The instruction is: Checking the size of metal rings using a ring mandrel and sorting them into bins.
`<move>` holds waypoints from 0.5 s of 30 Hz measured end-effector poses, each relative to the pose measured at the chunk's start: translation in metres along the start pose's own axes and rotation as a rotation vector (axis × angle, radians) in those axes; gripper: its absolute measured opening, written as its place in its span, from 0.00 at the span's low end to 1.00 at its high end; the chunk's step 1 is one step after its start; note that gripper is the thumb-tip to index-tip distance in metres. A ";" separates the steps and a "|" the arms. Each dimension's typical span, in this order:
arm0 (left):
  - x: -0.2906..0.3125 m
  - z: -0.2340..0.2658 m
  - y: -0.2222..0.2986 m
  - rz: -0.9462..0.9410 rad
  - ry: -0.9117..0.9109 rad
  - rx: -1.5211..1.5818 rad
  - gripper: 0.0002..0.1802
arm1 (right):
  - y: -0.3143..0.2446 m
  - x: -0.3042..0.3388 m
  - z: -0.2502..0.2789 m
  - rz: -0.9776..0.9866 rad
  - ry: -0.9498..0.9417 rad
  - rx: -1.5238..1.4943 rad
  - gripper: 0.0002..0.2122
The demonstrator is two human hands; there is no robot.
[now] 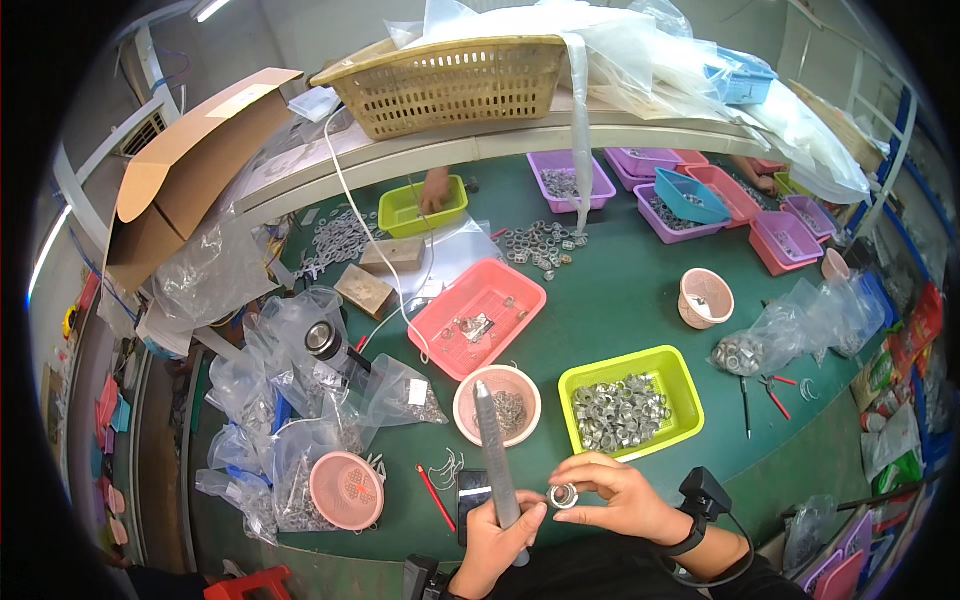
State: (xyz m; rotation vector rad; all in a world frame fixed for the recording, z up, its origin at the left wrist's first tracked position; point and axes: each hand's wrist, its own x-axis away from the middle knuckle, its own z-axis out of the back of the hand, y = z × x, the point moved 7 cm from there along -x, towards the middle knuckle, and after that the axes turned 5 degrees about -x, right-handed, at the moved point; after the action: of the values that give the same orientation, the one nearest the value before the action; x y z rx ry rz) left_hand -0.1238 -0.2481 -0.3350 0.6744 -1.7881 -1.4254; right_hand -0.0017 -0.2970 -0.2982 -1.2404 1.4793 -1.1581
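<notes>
Near lime-green rectangular plastic bin, grips grey tapered metallic rod low in left hand, pinches round silver metal ring in right hand, likely keeping tip and opening clear.

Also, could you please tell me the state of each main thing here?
Left hand, gripping tapered metal rod
Tapered metal rod, tip up, slightly tilted
Right hand, pinching metal ring
Near lime-green tray, partly filled with metal pieces
Large coral tray, nearly empty
Thermos, capped
Red-handled pliers, handles spread
Cardboard box, open
</notes>
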 end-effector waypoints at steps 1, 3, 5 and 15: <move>-0.001 -0.006 -0.002 0.068 -0.055 0.126 0.09 | -0.007 0.000 -0.002 0.048 -0.022 0.171 0.16; -0.002 -0.011 -0.006 0.136 -0.112 0.254 0.10 | -0.014 0.000 -0.004 0.094 -0.043 0.343 0.16; -0.002 -0.017 -0.010 0.173 -0.230 0.438 0.11 | -0.018 -0.001 -0.004 0.109 0.006 0.466 0.16; 0.000 -0.022 -0.022 0.240 -0.405 0.541 0.09 | 0.001 0.003 -0.009 0.074 -0.048 0.356 0.15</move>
State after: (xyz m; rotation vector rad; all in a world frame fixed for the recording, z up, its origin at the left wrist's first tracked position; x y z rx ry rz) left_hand -0.1066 -0.2664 -0.3535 0.4237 -2.5212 -0.9607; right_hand -0.0112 -0.2983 -0.2978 -0.9541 1.2082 -1.2673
